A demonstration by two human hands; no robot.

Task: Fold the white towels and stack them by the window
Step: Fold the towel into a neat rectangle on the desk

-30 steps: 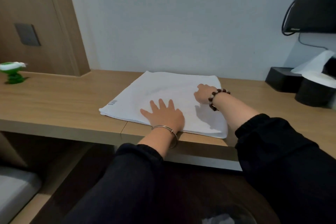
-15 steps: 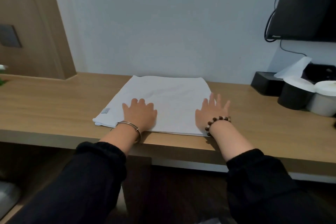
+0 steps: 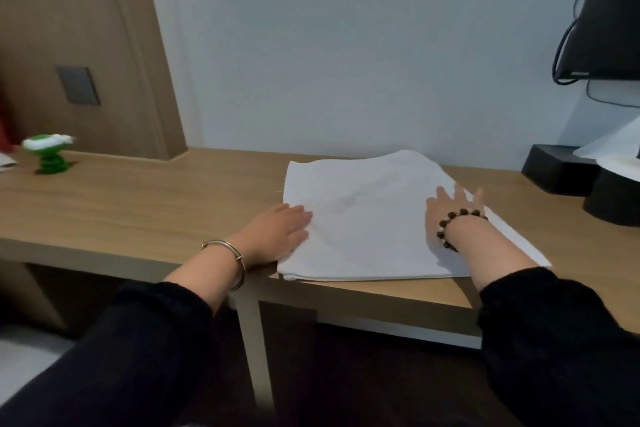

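A white towel [image 3: 367, 215], folded into a flat square, lies on the wooden desk [image 3: 156, 204] near its front edge. My left hand [image 3: 277, 232] lies flat at the towel's left edge, fingers straight and touching the cloth. Flat on the towel's right part rests my right hand [image 3: 453, 208], fingers spread, with a dark bead bracelet on the wrist. Neither hand grips anything. No window shows in this view.
A green and white object [image 3: 48, 154] stands at the desk's far left. At the far right are a black box [image 3: 557, 170], a dark round container [image 3: 613, 201] and white tissue [image 3: 613, 146]. A black screen with cables [image 3: 606, 21] hangs above. Wooden panel with grey switch plate [image 3: 78, 85] at left.
Both hands have shifted on the towel: the left slid out to its left edge, the right moved up onto its right part. The towel now lies turned slightly and further right in view.
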